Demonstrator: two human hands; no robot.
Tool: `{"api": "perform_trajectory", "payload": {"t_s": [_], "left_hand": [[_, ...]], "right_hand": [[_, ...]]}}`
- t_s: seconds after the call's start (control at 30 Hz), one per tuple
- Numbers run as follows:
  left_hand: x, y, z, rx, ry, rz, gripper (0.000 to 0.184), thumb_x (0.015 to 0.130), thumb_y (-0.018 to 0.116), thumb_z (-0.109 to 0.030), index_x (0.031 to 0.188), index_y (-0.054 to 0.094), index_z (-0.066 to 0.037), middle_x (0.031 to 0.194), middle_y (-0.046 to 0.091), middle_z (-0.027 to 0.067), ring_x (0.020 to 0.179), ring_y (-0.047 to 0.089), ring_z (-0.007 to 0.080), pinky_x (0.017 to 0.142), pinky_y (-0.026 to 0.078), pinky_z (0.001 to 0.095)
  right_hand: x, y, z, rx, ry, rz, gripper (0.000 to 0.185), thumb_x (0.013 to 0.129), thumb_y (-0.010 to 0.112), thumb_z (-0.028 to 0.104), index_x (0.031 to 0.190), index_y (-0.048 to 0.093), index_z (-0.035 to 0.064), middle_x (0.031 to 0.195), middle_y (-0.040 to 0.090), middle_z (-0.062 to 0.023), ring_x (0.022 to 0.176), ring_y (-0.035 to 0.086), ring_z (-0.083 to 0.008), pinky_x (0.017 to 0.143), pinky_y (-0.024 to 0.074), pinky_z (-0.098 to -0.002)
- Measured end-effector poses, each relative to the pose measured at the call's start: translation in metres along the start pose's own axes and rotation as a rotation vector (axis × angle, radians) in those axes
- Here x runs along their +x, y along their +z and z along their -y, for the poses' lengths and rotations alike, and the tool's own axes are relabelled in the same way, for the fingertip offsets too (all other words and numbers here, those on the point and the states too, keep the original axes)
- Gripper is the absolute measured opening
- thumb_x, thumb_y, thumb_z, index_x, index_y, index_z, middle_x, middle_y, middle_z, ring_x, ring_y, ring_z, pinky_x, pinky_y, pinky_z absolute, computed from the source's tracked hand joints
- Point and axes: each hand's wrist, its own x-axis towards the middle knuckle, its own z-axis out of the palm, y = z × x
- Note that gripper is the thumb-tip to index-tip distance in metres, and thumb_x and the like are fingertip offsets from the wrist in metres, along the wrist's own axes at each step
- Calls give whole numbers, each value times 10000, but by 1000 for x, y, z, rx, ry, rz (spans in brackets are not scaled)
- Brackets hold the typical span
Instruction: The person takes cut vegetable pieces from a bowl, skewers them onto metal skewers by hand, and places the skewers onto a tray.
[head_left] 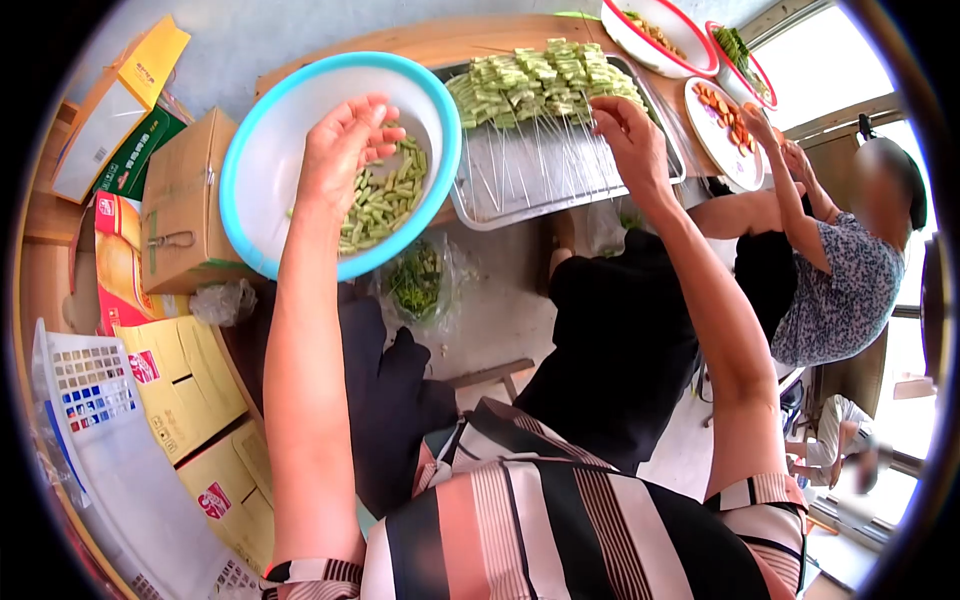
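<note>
Over the white basin with a blue rim (233, 200) is my left hand (345, 150), its fingers loosely curled above cut green pieces (385, 205); whether it holds anything is too small to tell. My right hand (630, 145) is at the right part of the metal tray (500, 215), thumb and fingers pinched together near the skewers. What sits in that pinch cannot be made out. Skewers threaded with green pieces (540, 80) lie piled along the tray's far side, their bare thin sticks (530, 165) pointing toward me.
A co-worker (845, 260) sits at the right by a plate of orange pieces (695, 90). Two red-rimmed bowls (700, 60) stand behind. Cardboard boxes (190, 200) and a white basket (110, 470) are at left. A bag of greens (415, 285) hangs below the basin.
</note>
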Motion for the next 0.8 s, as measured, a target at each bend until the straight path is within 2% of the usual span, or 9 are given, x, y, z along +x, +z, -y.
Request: {"api": "perform_trajectory", "payload": {"t_s": [0.07, 0.13, 0.2, 0.3, 0.47, 0.57, 0.67, 0.73, 0.8], "left_hand": [[-1, 2, -3, 33, 14, -32, 304, 925, 582, -231, 1149, 582, -26, 1049, 643, 95, 883, 644, 170, 766, 517, 285], [-2, 5, -2, 2, 24, -55, 248, 909, 610, -214, 1082, 618, -36, 976, 660, 75, 821, 655, 153, 691, 513, 254], [-2, 2, -1, 29, 13, -62, 279, 915, 599, -205, 1128, 594, -25, 1026, 642, 96, 873, 642, 165, 750, 521, 276], [-1, 0, 4, 47, 6, -73, 275, 914, 600, -193, 1127, 589, -20, 1016, 642, 93, 864, 644, 165, 742, 524, 270], [-1, -3, 4, 97, 0, -92, 275, 916, 595, -190, 1131, 582, -18, 1015, 643, 94, 866, 646, 168, 738, 529, 266], [2, -1, 4, 89, 8, -124, 277, 921, 584, -182, 1143, 576, -15, 1015, 647, 101, 857, 651, 169, 735, 532, 265], [5, 3, 7, 143, 10, -125, 282, 925, 578, -177, 1154, 571, -13, 1024, 644, 102, 852, 651, 164, 732, 531, 262], [5, 5, 9, 147, 25, -89, 283, 927, 573, -172, 1161, 569, -14, 1022, 641, 97, 849, 649, 158, 727, 531, 258], [4, 8, 10, 161, 15, -112, 272, 916, 587, -168, 1133, 581, -3, 985, 646, 89, 801, 643, 139, 674, 516, 234]], "right_hand": [[-33, -2, 33, 54, 57, 130, 178, 880, 576, 120, 1013, 639, 19, 773, 633, -82, 656, 601, -129, 603, 471, -271], [-60, 12, 30, 142, 184, 301, 174, 861, 592, 115, 1003, 643, 30, 786, 651, -105, 689, 630, -161, 618, 482, -291], [-78, 35, 18, 65, 118, 389, 171, 851, 591, 133, 988, 644, 45, 822, 665, -141, 749, 655, -245, 669, 501, -340], [-90, 62, 3, -50, 79, 529, 203, 857, 546, 175, 997, 645, 66, 885, 666, -163, 859, 630, -353, 770, 496, -418], [-94, 59, 9, -198, -6, 637, 234, 862, 528, 173, 1056, 632, 95, 942, 655, -179, 914, 610, -353, 802, 478, -453], [-91, 38, 18, -211, -144, 657, 229, 864, 516, 159, 1034, 624, 51, 855, 652, -175, 840, 612, -371, 758, 482, -441], [-85, -2, 30, -204, -160, 634, 209, 868, 532, 138, 1023, 625, 32, 813, 655, -153, 784, 642, -314, 724, 497, -399], [-82, -34, 31, -9, 42, 509, 208, 867, 543, 172, 999, 644, 47, 742, 659, -127, 715, 649, -289, 684, 505, -386], [-77, -73, 32, 35, 185, 372, 171, 892, 559, 155, 973, 655, 40, 642, 612, -76, 598, 591, -134, 591, 478, -288]]}}
